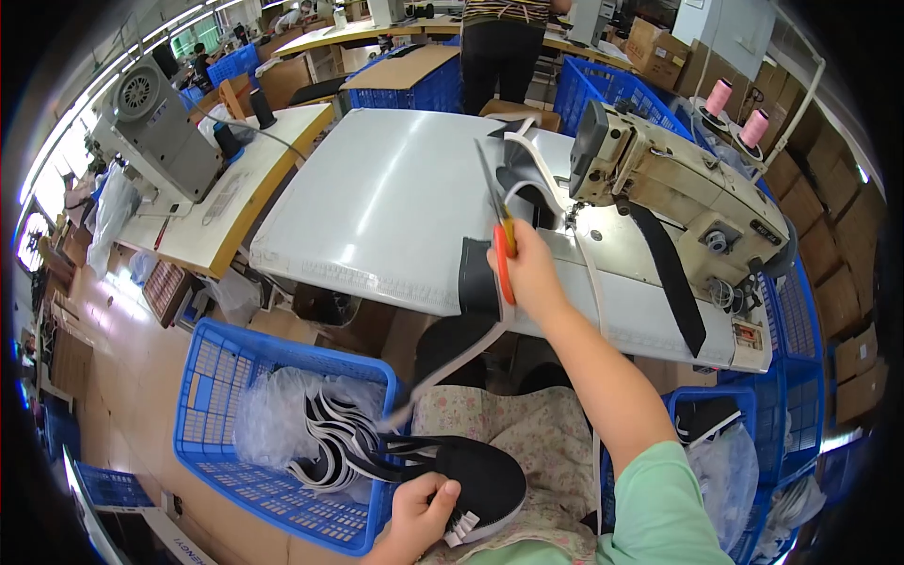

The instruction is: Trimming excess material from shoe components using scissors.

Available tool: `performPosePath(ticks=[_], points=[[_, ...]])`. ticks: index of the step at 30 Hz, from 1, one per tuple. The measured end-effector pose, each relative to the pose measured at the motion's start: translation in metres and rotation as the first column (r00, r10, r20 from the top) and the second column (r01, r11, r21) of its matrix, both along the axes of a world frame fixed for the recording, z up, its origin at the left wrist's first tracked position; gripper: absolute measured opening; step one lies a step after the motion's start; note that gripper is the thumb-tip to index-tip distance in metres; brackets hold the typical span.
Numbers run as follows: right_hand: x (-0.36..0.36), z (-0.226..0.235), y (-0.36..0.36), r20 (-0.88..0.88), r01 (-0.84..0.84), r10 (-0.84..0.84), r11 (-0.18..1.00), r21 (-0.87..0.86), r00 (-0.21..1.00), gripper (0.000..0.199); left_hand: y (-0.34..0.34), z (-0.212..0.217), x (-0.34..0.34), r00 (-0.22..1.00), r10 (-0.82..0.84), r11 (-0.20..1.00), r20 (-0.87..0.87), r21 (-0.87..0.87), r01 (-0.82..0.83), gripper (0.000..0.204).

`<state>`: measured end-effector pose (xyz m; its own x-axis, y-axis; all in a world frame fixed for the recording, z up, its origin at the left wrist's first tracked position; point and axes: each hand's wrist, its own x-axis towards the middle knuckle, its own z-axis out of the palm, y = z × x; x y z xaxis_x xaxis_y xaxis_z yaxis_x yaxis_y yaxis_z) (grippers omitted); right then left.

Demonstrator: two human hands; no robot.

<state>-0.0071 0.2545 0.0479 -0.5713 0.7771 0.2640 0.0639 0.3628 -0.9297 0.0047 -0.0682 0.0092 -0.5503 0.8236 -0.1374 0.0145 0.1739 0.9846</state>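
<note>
My left hand [421, 516], low over my lap, is closed on the edge of a rounded black shoe upper [478, 480] with small white tabs. My right hand [529, 273] is raised over the table's front edge, its fingers wrapped round scissors [505, 254] with red-orange handles. Their blades point up and away across the tabletop. Beside that hand a black fabric piece with pale edging [477, 278] hangs over the table edge toward my lap. Another pale-edged dark piece [527, 174] lies by the needle of the sewing machine [678, 174].
A blue basket [202, 395] at my left holds clear plastic and a heap of black, white-edged pieces [331, 443]. White tape [596, 301] runs from the machine down past my right forearm. A black strip [669, 282] hangs on the machine. A person [504, 47] stands beyond the table.
</note>
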Motion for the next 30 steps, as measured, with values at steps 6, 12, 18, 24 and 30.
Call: performPosePath(ticks=[6, 12, 18, 24, 30], points=[[0.084, -0.032, -0.112, 0.188, -0.298, 0.239, 0.851, 0.432, 0.953, 0.015, 0.03, -0.004, -0.006, 0.98, 0.12, 0.991, 0.155, 0.046, -0.129, 0.03], [0.132, -0.059, -0.169, 0.191, -0.449, 0.406, 0.791, 0.415, 0.894, 0.023, 0.06, -0.019, -0.009, 0.964, 0.216, 0.961, 0.154, 0.141, -0.238, 0.028], [0.133, -0.065, -0.167, 0.113, -0.425, 0.422, 0.786, 0.448, 0.9, 0.026, 0.075, -0.013, -0.002, 0.951, 0.262, 0.943, 0.162, 0.166, -0.288, 0.027], [0.128, -0.054, -0.171, 0.107, -0.442, 0.439, 0.799, 0.407, 0.892, 0.025, 0.068, -0.021, -0.006, 0.929, 0.19, 0.976, 0.319, 0.038, -0.213, 0.022], [0.133, -0.053, -0.166, 0.182, -0.465, 0.428, 0.82, 0.333, 0.885, 0.023, 0.075, -0.024, -0.021, 0.89, -0.061, 0.99, 0.451, -0.085, 0.111, 0.022]])
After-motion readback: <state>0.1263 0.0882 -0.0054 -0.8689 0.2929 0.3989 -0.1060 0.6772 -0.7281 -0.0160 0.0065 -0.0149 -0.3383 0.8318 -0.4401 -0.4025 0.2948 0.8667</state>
